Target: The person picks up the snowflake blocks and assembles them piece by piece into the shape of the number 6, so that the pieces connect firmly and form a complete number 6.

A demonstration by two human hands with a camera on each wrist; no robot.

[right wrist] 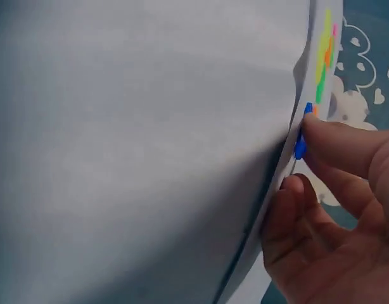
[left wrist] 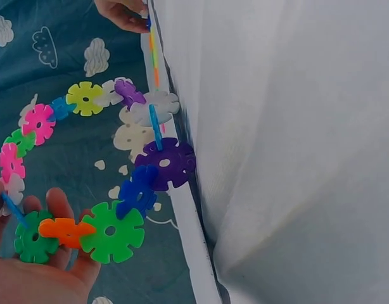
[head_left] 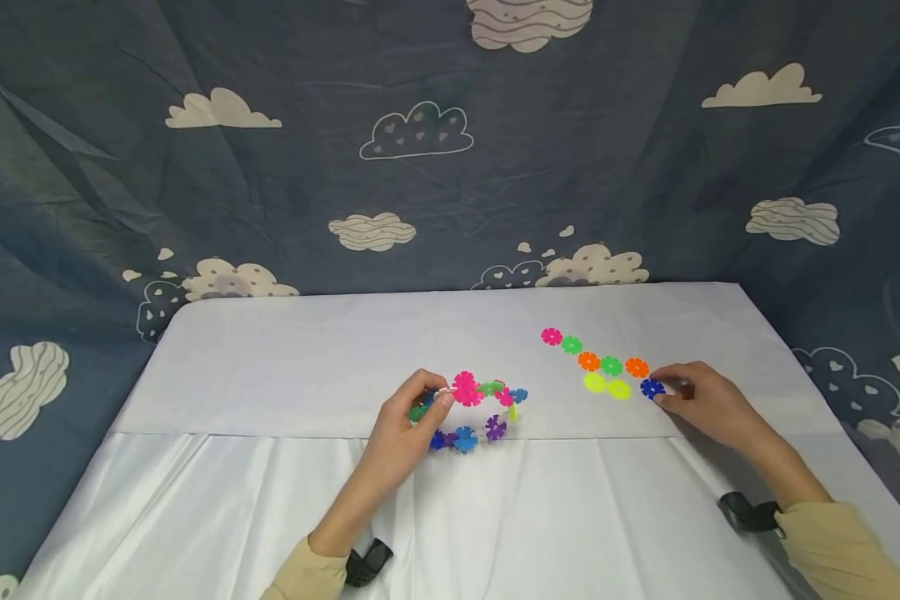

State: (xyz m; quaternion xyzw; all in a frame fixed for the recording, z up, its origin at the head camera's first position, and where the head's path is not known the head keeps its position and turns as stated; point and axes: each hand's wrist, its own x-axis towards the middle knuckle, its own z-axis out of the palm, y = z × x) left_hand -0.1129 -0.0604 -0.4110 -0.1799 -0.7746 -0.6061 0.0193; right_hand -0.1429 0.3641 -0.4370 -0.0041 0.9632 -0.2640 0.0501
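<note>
My left hand (head_left: 408, 425) holds a ring-shaped chain of interlocked snowflake discs (head_left: 466, 389) above the table, pinching it near a white disc. In the left wrist view the chain loops round in pink, yellow, white, purple, blue, orange and green, its green disc (left wrist: 112, 232) close to my fingers. At the right, my right hand (head_left: 708, 404) pinches a dark blue disc (head_left: 652, 388) between thumb and forefinger. The right wrist view shows this blue disc (right wrist: 302, 132) edge-on, partly covered by the thumb.
Several loose discs lie on the white table (head_left: 307, 358) left of my right hand: a pink one (head_left: 551, 337), an orange one (head_left: 637, 367), a yellow one (head_left: 618, 389) and others. A dark curtain (head_left: 420, 192) with clouds hangs behind the table.
</note>
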